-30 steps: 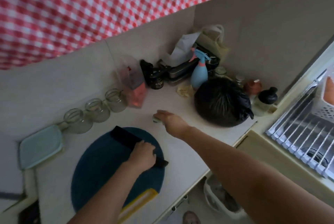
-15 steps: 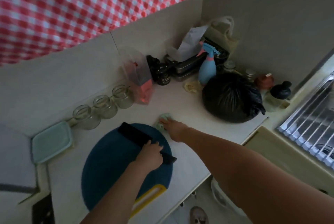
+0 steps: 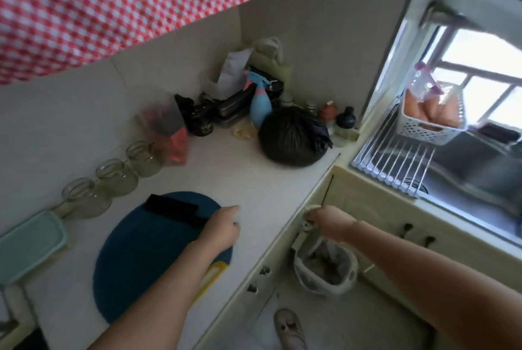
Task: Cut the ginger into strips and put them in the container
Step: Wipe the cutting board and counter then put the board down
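A round dark blue cutting board (image 3: pixel 141 253) lies on the white counter. A black knife blade (image 3: pixel 172 208) rests across its far part. My left hand (image 3: pixel 223 229) sits at the blade's near end, fingers curled over the handle, which is hidden. My right hand (image 3: pixel 332 221) is past the counter's front edge, above a bin, and pinches a small pale greenish piece (image 3: pixel 308 215); I cannot tell what it is. A pale green lidded container (image 3: pixel 31 242) stands at the far left of the counter.
A lined waste bin (image 3: pixel 324 269) stands on the floor below my right hand. Three glass jars (image 3: pixel 113 177) line the wall. A full black bag (image 3: pixel 292 138) and bottles fill the corner. At right are a sink rack (image 3: pixel 395 160) and a white basket (image 3: pixel 432 121).
My right hand took the pale piece from the counter beside the board and carried it back over the counter's edge, above the bin. My left hand stayed on the knife.
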Demonstrator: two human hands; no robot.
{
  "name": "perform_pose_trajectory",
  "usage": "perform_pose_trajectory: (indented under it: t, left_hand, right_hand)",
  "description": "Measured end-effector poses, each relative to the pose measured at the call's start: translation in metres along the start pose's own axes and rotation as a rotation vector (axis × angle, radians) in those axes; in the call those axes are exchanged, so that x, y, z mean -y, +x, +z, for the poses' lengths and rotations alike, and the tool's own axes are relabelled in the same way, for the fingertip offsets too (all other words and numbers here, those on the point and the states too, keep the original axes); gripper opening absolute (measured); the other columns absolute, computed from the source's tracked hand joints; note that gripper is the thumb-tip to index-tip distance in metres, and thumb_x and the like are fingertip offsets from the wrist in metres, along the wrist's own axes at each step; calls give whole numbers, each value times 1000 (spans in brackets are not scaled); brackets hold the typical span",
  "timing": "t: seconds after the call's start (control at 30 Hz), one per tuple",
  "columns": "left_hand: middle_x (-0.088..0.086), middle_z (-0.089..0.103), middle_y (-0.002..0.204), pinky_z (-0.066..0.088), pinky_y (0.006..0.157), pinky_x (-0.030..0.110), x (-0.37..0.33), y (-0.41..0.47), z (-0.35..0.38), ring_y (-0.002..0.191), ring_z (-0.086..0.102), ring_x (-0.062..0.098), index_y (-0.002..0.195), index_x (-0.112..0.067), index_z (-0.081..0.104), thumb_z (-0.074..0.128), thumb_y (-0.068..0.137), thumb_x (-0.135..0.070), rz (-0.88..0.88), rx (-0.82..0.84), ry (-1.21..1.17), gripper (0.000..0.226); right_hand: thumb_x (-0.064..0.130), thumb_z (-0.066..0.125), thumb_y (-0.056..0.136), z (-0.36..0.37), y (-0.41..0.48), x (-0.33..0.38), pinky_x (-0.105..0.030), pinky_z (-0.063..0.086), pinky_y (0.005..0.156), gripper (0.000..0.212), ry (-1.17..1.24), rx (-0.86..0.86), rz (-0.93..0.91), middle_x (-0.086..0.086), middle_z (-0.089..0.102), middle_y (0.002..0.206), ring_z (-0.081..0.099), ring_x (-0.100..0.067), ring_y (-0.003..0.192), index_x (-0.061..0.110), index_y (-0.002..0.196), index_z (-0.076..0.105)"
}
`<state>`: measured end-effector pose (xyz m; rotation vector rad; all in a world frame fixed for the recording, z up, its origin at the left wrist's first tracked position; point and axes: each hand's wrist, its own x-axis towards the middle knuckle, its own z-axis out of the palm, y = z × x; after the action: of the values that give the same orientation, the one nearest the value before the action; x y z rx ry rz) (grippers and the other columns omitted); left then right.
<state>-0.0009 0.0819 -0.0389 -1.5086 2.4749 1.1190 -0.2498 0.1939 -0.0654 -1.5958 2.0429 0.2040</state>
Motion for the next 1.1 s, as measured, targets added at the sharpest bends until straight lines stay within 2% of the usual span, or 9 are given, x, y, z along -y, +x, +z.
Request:
perform_pose_trajectory:
  t: [0.1, 0.23, 0.37, 0.5, 0.7, 0.77, 0.87, 0.97, 1.1]
  left_hand:
    - [8, 31, 149, 29, 107, 25, -21, -5, 9, 131, 37, 22, 145, -18, 32, 41, 97, -15, 52, 52, 33, 49]
    - [5, 38, 146, 31, 100, 19, -59, -8, 20, 130, 40, 19, 143, -18, 37, 46, 96, -17, 105, 93, -53, 48]
    - [10, 58, 116, 50, 83, 26, -104, -10, 28, 99, 62, 21, 135, -9, 45, 52, 95, -20, -42, 330, -518, 41]
    - [16, 63, 106, 52, 90, 41, -144, 5, 41, 97, 64, 30, 112, -8, 56, 49, 94, -40, -160, 523, -993, 37]
    - [15, 67, 89, 55, 52, 28, -194, 43, 60, 66, 67, 21, 106, -2, 62, 50, 96, -17, -220, 466, -1331, 22]
    - [13, 68, 84, 52, 48, 26, -202, 55, 67, 63, 66, 20, 100, -4, 61, 49, 95, -8, -246, 376, -1279, 14]
    - [11, 71, 80, 53, 53, 27, -215, 72, 73, 67, 69, 20, 102, -3, 62, 53, 90, 2, -197, 323, -1273, 16]
    - [14, 70, 93, 54, 62, 32, -232, 89, 81, 80, 68, 24, 107, 0, 61, 62, 80, 10, -112, 303, -1198, 29]
    - [14, 68, 96, 55, 76, 36, -248, 106, 86, 84, 66, 25, 109, 3, 62, 71, 71, 10, -80, 229, -1010, 39]
  right_hand:
    - [8, 41, 93, 6, -39, -34, -30, 47, 88, 36, -24, 62, 184, -9, 60, 122, 59, -25, 109, 12, 124, 58]
    - [4, 40, 91, -6, -61, -45, -36, 46, 90, 23, 44, -210, 300, -7, 65, 104, 61, -26, 99, 13, 107, 54]
    - [8, 52, 90, -26, -66, -35, -37, 52, 83, 12, 198, -592, 262, -2, 62, 100, 58, -21, 88, 15, 98, 58]
    - [10, 59, 85, -35, -72, -27, -31, 47, 87, 27, 248, -730, 33, -3, 53, 108, 52, -20, 101, 13, 111, 62]
    - [30, 58, 93, -59, -90, -39, -5, 17, 104, 30, 409, -521, -293, 11, 57, 127, 43, 5, 118, 22, 120, 66]
    - [32, 58, 92, -71, -92, -49, -14, 32, 104, 23, 703, -545, -229, 15, 65, 115, 53, 10, 106, 25, 111, 70]
    - [31, 67, 86, -81, -72, -77, -33, 47, 99, 35, 1084, -701, 37, 15, 57, 120, 55, -6, 112, 30, 120, 58]
    - [34, 74, 78, -79, -48, -101, -37, 54, 90, 55, 1550, -414, 212, -1, 59, 118, 62, -22, 104, 15, 124, 50]
    - [17, 69, 80, -82, -36, -129, -31, 51, 84, 20, 1824, -411, 158, -16, 65, 106, 64, -22, 93, 5, 92, 57]
